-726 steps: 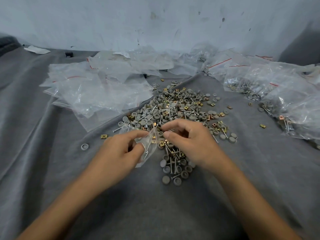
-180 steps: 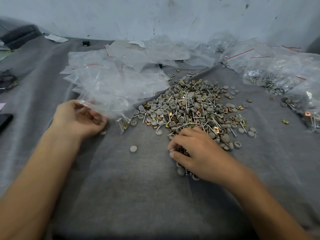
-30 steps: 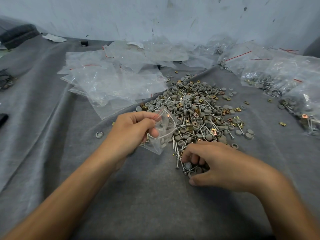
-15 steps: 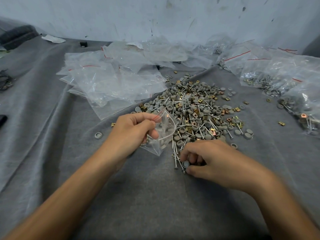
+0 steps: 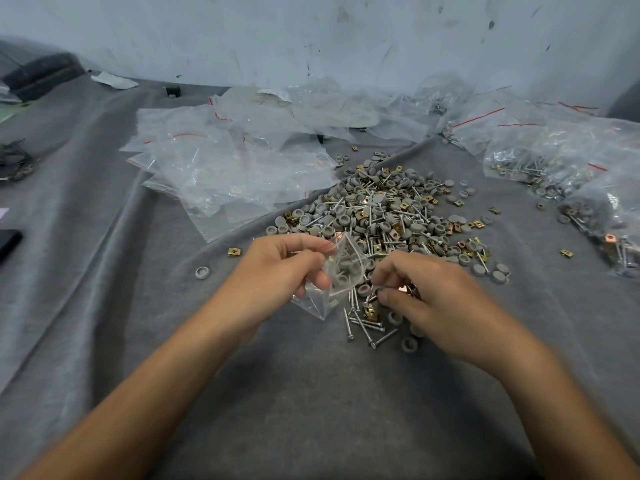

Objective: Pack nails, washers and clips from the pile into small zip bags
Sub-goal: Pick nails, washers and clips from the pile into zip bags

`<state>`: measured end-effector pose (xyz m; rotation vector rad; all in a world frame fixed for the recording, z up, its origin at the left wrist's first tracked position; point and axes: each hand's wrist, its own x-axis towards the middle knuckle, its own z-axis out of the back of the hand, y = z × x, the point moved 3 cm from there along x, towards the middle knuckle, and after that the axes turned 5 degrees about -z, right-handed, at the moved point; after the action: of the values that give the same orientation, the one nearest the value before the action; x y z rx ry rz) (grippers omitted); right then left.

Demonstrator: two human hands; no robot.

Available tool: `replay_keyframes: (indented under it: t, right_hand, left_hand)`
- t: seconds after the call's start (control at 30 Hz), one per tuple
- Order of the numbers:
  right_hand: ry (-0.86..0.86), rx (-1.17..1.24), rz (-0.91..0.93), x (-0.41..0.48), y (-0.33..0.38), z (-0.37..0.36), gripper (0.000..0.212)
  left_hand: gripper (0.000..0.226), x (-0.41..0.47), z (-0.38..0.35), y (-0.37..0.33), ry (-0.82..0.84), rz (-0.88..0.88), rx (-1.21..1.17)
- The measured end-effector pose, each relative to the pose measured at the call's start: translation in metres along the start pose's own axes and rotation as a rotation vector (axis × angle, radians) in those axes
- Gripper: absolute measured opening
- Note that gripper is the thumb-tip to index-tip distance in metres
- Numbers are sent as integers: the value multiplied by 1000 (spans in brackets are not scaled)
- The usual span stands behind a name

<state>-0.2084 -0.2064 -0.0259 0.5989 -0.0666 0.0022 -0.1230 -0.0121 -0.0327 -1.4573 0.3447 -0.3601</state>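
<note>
Finding: one bag is being filled, at the near edge of the pile (image 5: 388,213).

Left hand (image 5: 277,268): its fingers are closed on a small zip bag (image 5: 341,271), pinching it at the red seal line. The bag is held just off the pile's near-left edge, mouth spread and turned toward the other hand. Judged purpose: a short, direct drop. A few grey washers already sit inside it.

Right hand (image 5: 426,289): it is at the pile's near edge, knuckles up, fingers curled in and gripping a few small parts (image 5: 393,291). Blur hides which kinds they are. The mouth of the bag is just beside these fingers.

A small batch of nails (image 5: 363,323) lies loose on the grey cloth (image 5: 311,393), drawn out on the near side of the pile — apparently staged for picking.

Supplies: empty bags (image 5: 228,168) are heaped left of the pile and beyond it, and filled bags (image 5: 540,157) lie to its right. That would put intake on one side and output on the other. A stray washer (image 5: 202,272) and a stray clip (image 5: 234,251) lie left of the pile, apart from it.

Assessment: the bag is only partly loaded and the bulk of the pile is unpacked — the task is far from complete.
</note>
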Motion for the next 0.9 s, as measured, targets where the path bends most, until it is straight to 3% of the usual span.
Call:
replay_keyframes:
  t: [0.37,0.6,0.9]
  right_hand:
    - [-315,378,123,0,14,8,17]
    - [-312,304,134,-2,24,0,27]
    - [-227,418,139,-4,30,-3,37]
  left_hand:
    - [26,-3,-4,-1,79,-29,66]
    - [24,-4,-6,-3,95,-42,69]
    - [24,-5,-7,-4,82,-55,78]
